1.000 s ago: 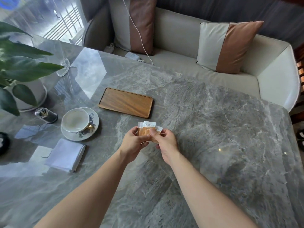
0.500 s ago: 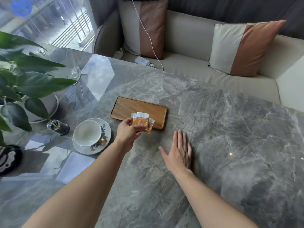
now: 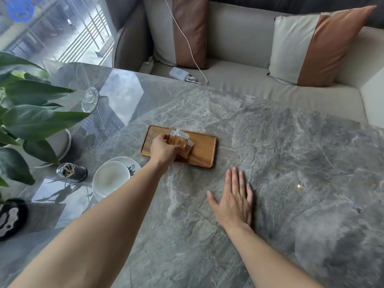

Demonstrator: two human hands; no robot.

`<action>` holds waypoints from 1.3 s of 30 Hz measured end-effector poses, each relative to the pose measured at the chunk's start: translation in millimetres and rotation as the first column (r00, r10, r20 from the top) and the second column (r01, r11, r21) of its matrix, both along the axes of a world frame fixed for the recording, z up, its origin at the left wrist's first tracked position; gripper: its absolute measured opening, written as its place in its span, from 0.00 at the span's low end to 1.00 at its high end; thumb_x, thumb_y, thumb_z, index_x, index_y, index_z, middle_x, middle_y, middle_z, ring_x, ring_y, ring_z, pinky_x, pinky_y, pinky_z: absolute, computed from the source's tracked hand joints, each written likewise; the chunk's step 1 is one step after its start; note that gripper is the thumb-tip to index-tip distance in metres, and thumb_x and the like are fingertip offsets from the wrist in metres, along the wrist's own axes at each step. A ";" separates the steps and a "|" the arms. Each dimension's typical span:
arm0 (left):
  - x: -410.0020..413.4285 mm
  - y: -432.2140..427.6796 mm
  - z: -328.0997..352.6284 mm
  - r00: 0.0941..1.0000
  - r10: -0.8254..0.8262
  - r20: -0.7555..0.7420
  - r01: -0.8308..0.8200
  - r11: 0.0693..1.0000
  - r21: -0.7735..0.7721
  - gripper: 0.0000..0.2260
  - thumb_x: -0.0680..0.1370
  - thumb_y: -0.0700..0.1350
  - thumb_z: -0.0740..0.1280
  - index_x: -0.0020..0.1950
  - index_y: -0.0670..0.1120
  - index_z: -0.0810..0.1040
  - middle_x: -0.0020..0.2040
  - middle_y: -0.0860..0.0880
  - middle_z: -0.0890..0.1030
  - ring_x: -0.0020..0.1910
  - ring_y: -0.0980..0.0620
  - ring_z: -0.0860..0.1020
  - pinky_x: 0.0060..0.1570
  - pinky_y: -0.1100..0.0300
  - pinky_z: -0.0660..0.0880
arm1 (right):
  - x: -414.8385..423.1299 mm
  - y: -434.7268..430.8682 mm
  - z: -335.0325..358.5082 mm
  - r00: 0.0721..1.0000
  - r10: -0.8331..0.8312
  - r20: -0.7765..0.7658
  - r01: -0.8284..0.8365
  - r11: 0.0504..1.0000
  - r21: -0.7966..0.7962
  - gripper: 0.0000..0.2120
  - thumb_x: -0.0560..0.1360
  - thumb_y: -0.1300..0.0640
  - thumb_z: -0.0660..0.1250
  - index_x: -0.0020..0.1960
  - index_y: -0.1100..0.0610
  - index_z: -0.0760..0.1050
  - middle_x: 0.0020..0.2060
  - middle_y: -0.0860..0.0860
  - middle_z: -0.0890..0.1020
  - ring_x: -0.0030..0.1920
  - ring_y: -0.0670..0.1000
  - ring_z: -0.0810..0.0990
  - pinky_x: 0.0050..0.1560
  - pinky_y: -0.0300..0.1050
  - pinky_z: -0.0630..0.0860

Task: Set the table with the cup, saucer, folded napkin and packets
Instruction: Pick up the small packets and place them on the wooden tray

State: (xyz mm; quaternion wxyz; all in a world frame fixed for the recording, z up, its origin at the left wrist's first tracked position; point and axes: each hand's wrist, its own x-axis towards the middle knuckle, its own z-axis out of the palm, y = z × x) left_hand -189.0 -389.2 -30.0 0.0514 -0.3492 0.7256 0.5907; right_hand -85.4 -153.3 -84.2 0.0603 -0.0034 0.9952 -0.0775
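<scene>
My left hand (image 3: 163, 150) grips a small fan of orange packets (image 3: 181, 142) with white tops and holds them over the left half of the wooden tray (image 3: 202, 149). To the tray's left and nearer to me, a white cup (image 3: 111, 179) stands on a flowered saucer (image 3: 129, 164); my left forearm covers part of both. My right hand (image 3: 234, 201) lies flat and palm down on the grey marble table (image 3: 291, 163), fingers together, holding nothing. The folded napkin is hidden behind my left forearm.
A potted plant (image 3: 31, 117) with large leaves fills the left edge. A toothpick holder (image 3: 71, 172) stands beside the cup, a wine glass (image 3: 89, 98) farther back, a black dish (image 3: 11, 218) at the near left. A sofa (image 3: 239, 38) with cushions and a charger (image 3: 178, 73) lies beyond the table.
My right hand let go of the packets and settled flat on the table. My left hand carried the packets forward from in front of me to over the wooden tray.
</scene>
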 end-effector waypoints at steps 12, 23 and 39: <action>8.3 4.5 -6.5 0.985 -0.129 0.118 0.168 0.884 -0.436 0.14 0.70 0.50 0.71 0.51 0.43 0.81 0.48 0.43 0.84 0.51 0.40 0.81 0.52 0.44 0.78 | 0.6 0.8 1.6 1.000 0.007 -0.004 -0.007 1.000 -0.002 0.45 0.74 0.30 0.54 0.81 0.56 0.51 0.81 0.52 0.52 0.81 0.51 0.46 0.77 0.56 0.51; 14.3 6.5 -7.5 0.979 -0.106 0.174 0.190 0.786 -0.589 0.33 0.76 0.57 0.70 0.75 0.41 0.67 0.67 0.38 0.69 0.68 0.37 0.66 0.69 0.41 0.65 | 0.3 -0.1 1.3 1.000 0.010 -0.002 -0.010 1.000 0.010 0.45 0.74 0.30 0.53 0.81 0.56 0.50 0.81 0.51 0.52 0.81 0.51 0.45 0.77 0.56 0.51; 44.0 0.4 -7.0 0.931 -0.337 0.141 0.337 0.643 -0.688 0.37 0.79 0.56 0.62 0.82 0.41 0.52 0.81 0.39 0.57 0.80 0.41 0.54 0.78 0.44 0.53 | 3.3 -2.7 2.9 1.000 0.009 -0.029 -0.008 0.999 0.035 0.44 0.74 0.29 0.51 0.81 0.54 0.51 0.81 0.50 0.52 0.81 0.50 0.46 0.77 0.55 0.51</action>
